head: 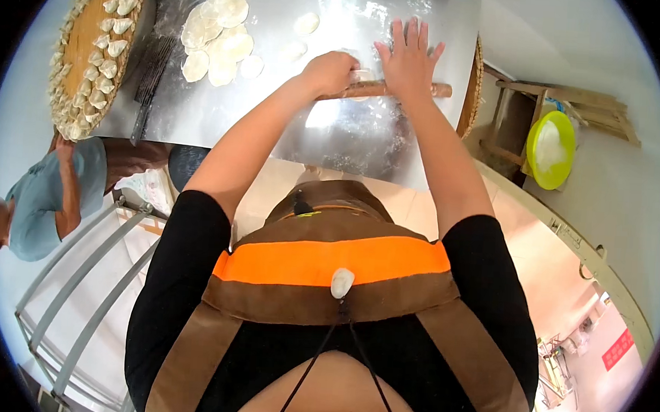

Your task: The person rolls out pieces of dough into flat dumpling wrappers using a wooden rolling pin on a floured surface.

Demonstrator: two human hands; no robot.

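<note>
A wooden rolling pin [369,89] lies crosswise on a floured metal tabletop [200,121]. My right hand [410,62] rests on the pin's right part with palm down and fingers spread. At the pin's left part, my left hand [331,72] is curled beside a small round of dough [362,75], its fingers at the dough's edge; whether they pinch it is hard to see. Part of the dough lies under the pin. Further left are a dough round [294,50], another round [307,23] and a heap of thin dough wrappers [221,38].
A round woven tray [84,31] at the left holds many filled dumplings. Beside it lies a dark brush [155,74]. Another person [50,197] is at the lower left, near metal rails [80,271]. A green basin [565,157] with white contents stands at the right.
</note>
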